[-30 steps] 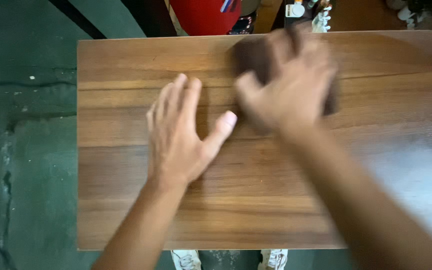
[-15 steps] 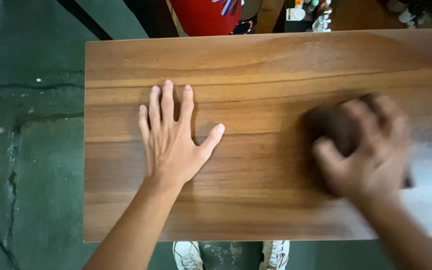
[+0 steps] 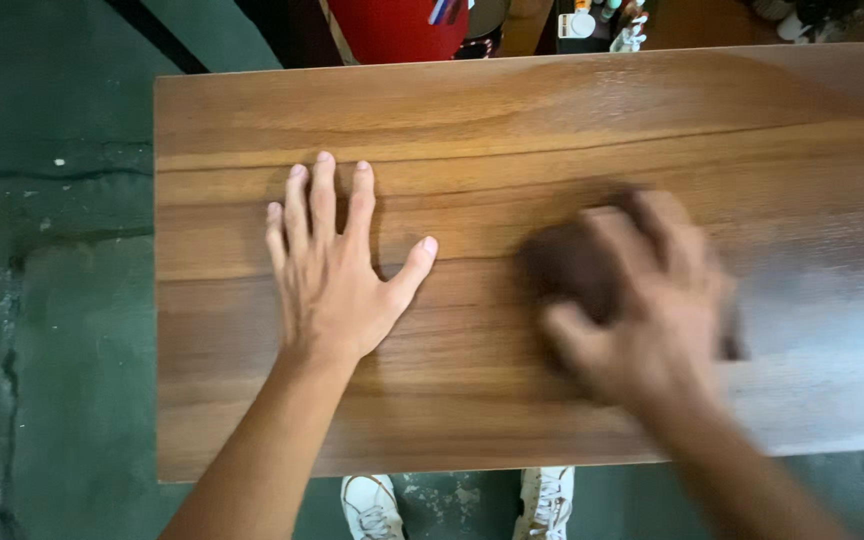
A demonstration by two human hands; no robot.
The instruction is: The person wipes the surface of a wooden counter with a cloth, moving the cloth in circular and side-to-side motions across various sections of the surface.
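Pad (image 3: 572, 265): dark brown, blurred, lying on the wooden board (image 3: 512, 110) right of centre. Your right hand (image 3: 652, 310) covers most of it; only its left part shows past the fingers. The hand is blurred, so you cannot tell whether the fingers are clamped around the pad or only pressed flat on top of it.

Your left hand (image 3: 337, 265) lies palm down on the board, left of centre. Its fingers are spread apart and point away from you, with the thumb stretched out to the right. It grips nothing. The thumb tip is near the pad but apart from it.

Board: brown, with grain running left to right. It fills most of the view and runs out of frame on the right. A paler, shiny patch shows at its right end.

Below the near edge you see two white shoes (image 3: 372, 505) on a dark green floor (image 3: 52, 350). Beyond the far edge stands a red object (image 3: 397, 25), with small items beside it, too small to identify.
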